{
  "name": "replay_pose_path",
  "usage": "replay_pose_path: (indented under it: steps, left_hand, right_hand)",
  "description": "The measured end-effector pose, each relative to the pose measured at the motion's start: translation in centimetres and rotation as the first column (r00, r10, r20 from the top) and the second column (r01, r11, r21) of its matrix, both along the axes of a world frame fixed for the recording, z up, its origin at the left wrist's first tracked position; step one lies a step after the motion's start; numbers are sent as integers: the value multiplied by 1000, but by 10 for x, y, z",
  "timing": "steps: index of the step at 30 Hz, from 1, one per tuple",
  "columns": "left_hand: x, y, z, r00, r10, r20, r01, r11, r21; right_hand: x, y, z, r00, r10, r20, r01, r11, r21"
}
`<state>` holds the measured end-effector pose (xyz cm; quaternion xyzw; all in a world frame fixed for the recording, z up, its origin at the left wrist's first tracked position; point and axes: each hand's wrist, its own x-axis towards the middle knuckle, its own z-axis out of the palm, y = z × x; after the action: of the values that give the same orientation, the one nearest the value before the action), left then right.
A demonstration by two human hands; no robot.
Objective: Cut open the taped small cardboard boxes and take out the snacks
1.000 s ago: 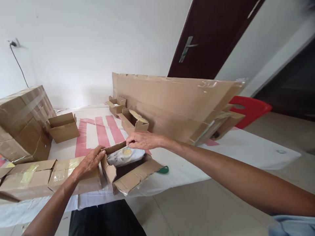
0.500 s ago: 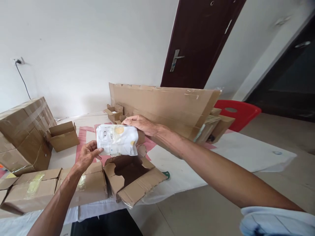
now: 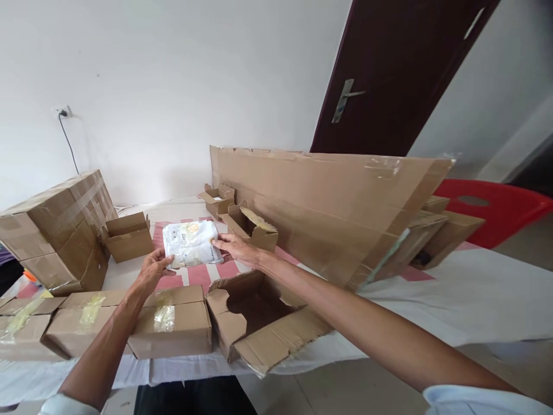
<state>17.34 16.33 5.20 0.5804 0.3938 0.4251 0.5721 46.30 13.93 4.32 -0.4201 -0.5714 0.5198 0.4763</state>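
Observation:
A white printed pouch (image 3: 191,242) is held flat above the table between both hands. My left hand (image 3: 153,270) grips its lower left corner with fingers curled. My right hand (image 3: 232,248) pinches its right edge. Just in front of them lies an open, torn cardboard box (image 3: 259,320), empty inside, with its flaps spread.
Taped cardboard boxes (image 3: 170,325) line the near table edge at left. A large sealed carton (image 3: 60,227) and a small open box (image 3: 128,235) stand at far left. Small open boxes (image 3: 250,226) and a long flattened cardboard sheet (image 3: 328,199) lie behind. A red plastic stool (image 3: 488,207) is at right.
Both hands reached into the open box, lifted the white pouch out and now hold it lower, over the table behind the box. The box is left empty.

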Motion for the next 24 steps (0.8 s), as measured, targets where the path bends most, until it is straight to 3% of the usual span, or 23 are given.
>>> replay_pose_path:
  steps: [4,7,11,15,19,24]
  left_hand:
    - [-6,6,2,999,-2,-33,1,1000,-12]
    - [-9,9,14,998,16,-59,-16,1000,5]
    - [-13,1,52,998,45,-48,-39,992,122]
    - [-19,-10,97,997,66,-44,-43,915,401]
    - [-28,-6,117,992,106,-69,-62,884,463]
    - [-42,17,105,981,159,-110,-101,908,407]
  right_hand:
    - [-11,6,1,998,-28,48,25,997,66]
    - [-20,7,13,995,-59,83,46,988,147]
    - [-33,-2,43,988,-119,100,84,948,306]
    - [-44,-12,76,974,-202,97,122,840,528]
    - [-56,2,86,996,-90,9,75,869,488]
    - [-75,38,72,997,-9,-72,28,963,268]
